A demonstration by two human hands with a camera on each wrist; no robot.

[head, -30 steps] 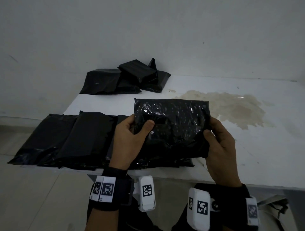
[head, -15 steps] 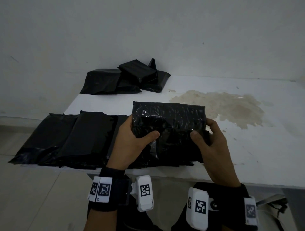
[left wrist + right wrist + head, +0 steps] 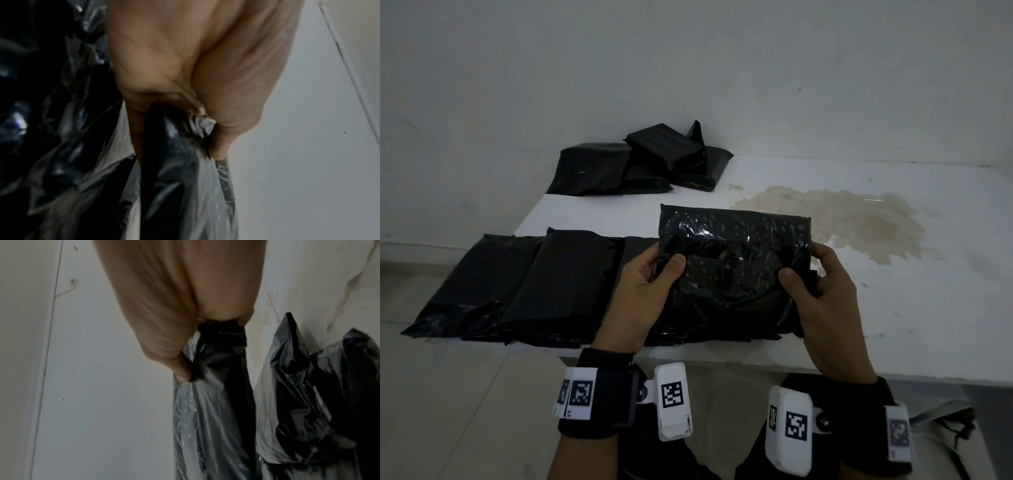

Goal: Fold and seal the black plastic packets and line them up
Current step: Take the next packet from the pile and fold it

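Note:
I hold one glossy black plastic packet upright above the table's near edge. My left hand pinches its left side, thumb on the front; the left wrist view shows that pinch on the packet. My right hand pinches the right side in the same way, seen close on the packet. The packet's lower part is crumpled between my thumbs. A row of flat black packets lies along the near left edge. A loose heap of black packets sits at the back left.
The white table carries a large brownish stain to the right of the held packet. A pale wall rises behind the table. Floor shows at the left, below the table's edge. A bag strap hangs at the lower right.
Both thumbs have slid inward and up across the packet's front, bunching its lower part. The packet has dropped slightly toward the row.

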